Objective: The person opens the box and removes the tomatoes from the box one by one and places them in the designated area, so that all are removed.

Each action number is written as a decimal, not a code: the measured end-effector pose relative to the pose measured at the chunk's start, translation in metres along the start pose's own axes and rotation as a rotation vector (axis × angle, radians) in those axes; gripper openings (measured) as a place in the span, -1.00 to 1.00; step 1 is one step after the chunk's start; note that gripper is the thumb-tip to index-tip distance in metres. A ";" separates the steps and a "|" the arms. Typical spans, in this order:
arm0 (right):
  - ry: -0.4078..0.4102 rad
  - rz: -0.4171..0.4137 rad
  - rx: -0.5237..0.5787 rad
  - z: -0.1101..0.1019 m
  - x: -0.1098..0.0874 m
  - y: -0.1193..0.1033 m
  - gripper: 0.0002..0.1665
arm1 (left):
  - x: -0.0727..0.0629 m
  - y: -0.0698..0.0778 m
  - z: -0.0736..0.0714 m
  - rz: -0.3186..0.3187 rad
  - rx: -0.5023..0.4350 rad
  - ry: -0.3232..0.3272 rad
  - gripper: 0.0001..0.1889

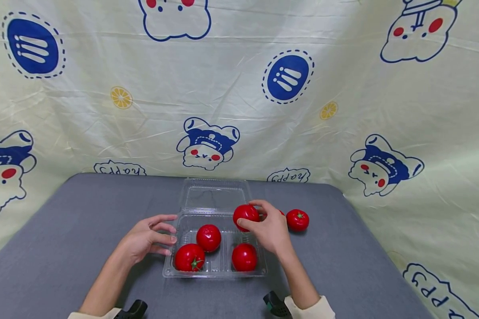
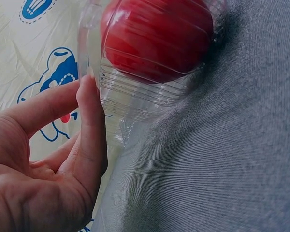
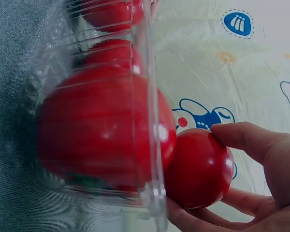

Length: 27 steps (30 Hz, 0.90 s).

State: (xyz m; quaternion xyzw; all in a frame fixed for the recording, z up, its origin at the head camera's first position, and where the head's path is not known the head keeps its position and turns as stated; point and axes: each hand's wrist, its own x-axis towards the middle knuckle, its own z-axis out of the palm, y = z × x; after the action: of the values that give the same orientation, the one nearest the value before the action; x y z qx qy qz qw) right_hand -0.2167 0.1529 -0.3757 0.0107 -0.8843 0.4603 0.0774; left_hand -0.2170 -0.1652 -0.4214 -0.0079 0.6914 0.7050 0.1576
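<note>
A clear plastic clamshell box stands on the table with its lid laid back. Inside it are a tomato in the middle, another tomato at the front left and a third tomato at the front right. Between thumb and fingers my right hand grips one more tomato, held at the back right of the box above its rim. My left hand is at the box's left side, its loosely bent fingers touching the rim in the left wrist view.
A tomato lies on the grey table right of the box, and a red piece of another shows behind my right hand. The open lid lies towards the back. A patterned sheet hangs behind the table.
</note>
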 end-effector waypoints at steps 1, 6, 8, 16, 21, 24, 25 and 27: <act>-0.006 -0.002 0.003 -0.001 0.000 0.000 -0.27 | 0.000 0.000 0.000 0.000 0.001 0.000 -0.27; -0.034 -0.018 -0.011 -0.004 0.001 0.001 -0.22 | 0.001 0.000 0.000 -0.001 0.002 -0.002 -0.27; -0.044 -0.021 -0.023 -0.006 0.001 0.002 -0.19 | 0.001 0.000 0.000 -0.002 0.001 -0.003 -0.27; -0.061 -0.003 -0.046 -0.007 0.002 0.003 -0.17 | 0.000 0.000 0.000 -0.008 -0.001 0.000 -0.28; -0.060 0.018 -0.020 -0.009 0.002 0.003 -0.18 | 0.000 0.000 0.000 -0.012 -0.004 0.001 -0.28; -0.064 0.020 0.006 -0.011 0.002 0.002 -0.18 | 0.000 0.000 0.000 -0.012 -0.003 0.002 -0.27; -0.065 0.018 0.015 -0.011 0.002 0.002 -0.18 | 0.000 0.000 0.000 -0.012 -0.003 0.002 -0.28; -0.065 0.018 0.033 -0.012 0.002 0.002 -0.19 | 0.000 0.000 0.000 -0.010 -0.002 0.001 -0.28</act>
State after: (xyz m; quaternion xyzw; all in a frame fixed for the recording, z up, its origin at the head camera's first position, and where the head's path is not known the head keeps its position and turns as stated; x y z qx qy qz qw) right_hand -0.2171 0.1640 -0.3702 0.0188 -0.8786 0.4751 0.0442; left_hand -0.2171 -0.1648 -0.4211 -0.0119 0.6906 0.7051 0.1606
